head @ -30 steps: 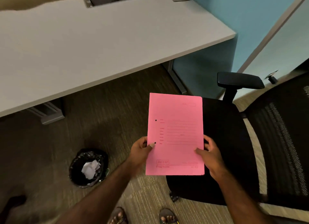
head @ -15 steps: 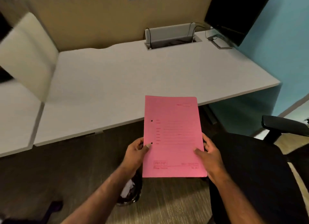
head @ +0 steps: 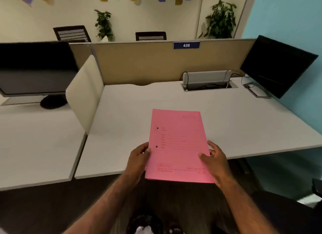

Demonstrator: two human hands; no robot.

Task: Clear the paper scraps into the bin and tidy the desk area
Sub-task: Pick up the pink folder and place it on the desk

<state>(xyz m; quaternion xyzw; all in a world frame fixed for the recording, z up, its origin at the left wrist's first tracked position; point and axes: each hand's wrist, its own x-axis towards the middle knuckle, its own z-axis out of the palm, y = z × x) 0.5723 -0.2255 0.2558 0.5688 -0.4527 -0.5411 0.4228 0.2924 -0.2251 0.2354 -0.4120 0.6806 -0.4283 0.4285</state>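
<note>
A pink file folder (head: 177, 144) with two punched holes and printed lines is held flat over the front edge of the white desk (head: 226, 122). My left hand (head: 139, 159) grips its left edge, thumb on top. My right hand (head: 216, 161) grips its lower right edge. The black bin (head: 144, 225) stands on the floor at the bottom of the frame, between my forearms, with white paper scraps (head: 143, 230) showing inside. Most of the bin is cut off by the frame.
A black monitor (head: 277, 66) stands at the desk's far right beside an open cable tray (head: 207, 82). A white divider panel (head: 85, 94) separates the neighbouring desk, which carries another monitor (head: 34, 68). A black office chair (head: 287, 212) is at the lower right.
The view has tilted up from the floor and chair to the desk and partition. The folder, still in both hands, now sits over the desk's front edge; the bin has dropped to the bottom.
</note>
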